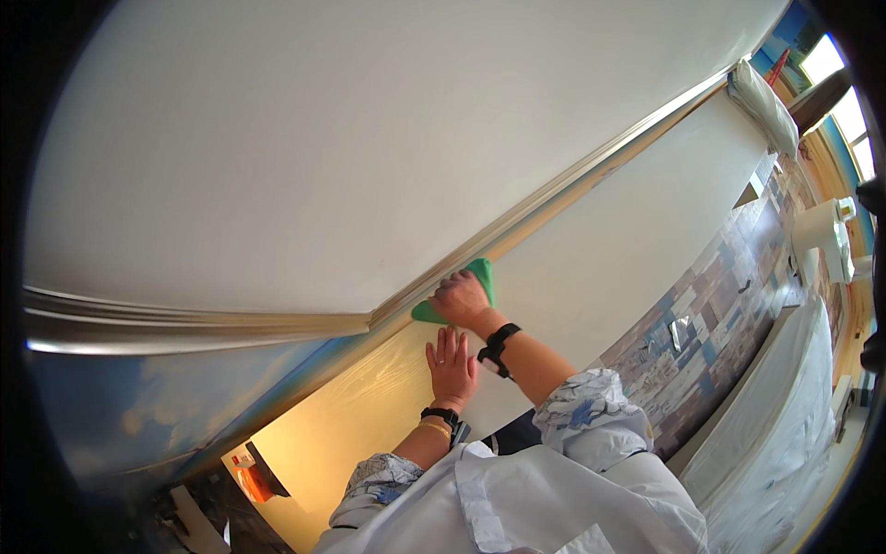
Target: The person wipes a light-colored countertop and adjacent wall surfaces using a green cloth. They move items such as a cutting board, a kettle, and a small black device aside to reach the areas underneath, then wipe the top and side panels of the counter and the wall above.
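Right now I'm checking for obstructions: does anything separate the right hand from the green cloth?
Nothing visible does: the right hand is on the green cloth. The left hand is lower, not between them.

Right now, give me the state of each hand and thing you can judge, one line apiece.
Right hand: closed on the cloth, beside the silver trim
Left hand: open, fingers extended; firm contact cannot be told
Green cloth: gripped, partly hidden, edges sticking out
Right sleeve: rolled up
Left sleeve: rolled up
Black wrist straps: fastened, one per wrist
Mattress: covered in wrinkled, shiny wrapping
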Demonstrator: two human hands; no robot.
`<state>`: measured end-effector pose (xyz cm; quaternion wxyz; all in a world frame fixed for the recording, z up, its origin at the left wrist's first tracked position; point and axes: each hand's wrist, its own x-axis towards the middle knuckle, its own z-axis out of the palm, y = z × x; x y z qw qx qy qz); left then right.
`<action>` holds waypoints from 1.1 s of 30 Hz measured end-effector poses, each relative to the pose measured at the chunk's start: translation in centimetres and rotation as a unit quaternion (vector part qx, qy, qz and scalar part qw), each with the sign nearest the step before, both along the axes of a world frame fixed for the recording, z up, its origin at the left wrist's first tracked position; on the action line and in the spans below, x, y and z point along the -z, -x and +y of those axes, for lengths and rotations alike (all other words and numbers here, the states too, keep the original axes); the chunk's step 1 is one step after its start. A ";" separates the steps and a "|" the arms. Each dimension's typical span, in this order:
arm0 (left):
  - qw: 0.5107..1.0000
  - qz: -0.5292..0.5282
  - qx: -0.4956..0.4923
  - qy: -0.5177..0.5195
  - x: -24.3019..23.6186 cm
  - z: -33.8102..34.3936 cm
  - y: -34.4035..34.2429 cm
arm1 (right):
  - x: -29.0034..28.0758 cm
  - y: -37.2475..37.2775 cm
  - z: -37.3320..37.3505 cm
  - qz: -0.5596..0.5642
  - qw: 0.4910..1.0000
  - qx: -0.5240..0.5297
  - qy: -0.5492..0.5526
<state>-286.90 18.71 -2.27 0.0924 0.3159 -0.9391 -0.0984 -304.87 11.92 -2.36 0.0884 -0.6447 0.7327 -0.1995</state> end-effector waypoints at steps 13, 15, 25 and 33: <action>0.999 0.019 -0.007 -0.042 -0.5 0.5 0.0 | 0.6 20.5 8.6 0.154 0.923 0.350 0.044; 0.999 0.030 -0.009 -0.031 -0.4 0.6 0.1 | 0.3 15.7 9.3 0.153 0.936 0.311 0.061; 1.000 0.020 -0.011 -0.016 0.4 0.7 0.0 | -2.5 4.2 15.7 -0.007 0.991 0.117 0.067; 1.000 0.023 -0.002 0.003 0.5 0.7 -0.1 | 0.5 21.0 19.8 0.167 0.891 0.416 0.075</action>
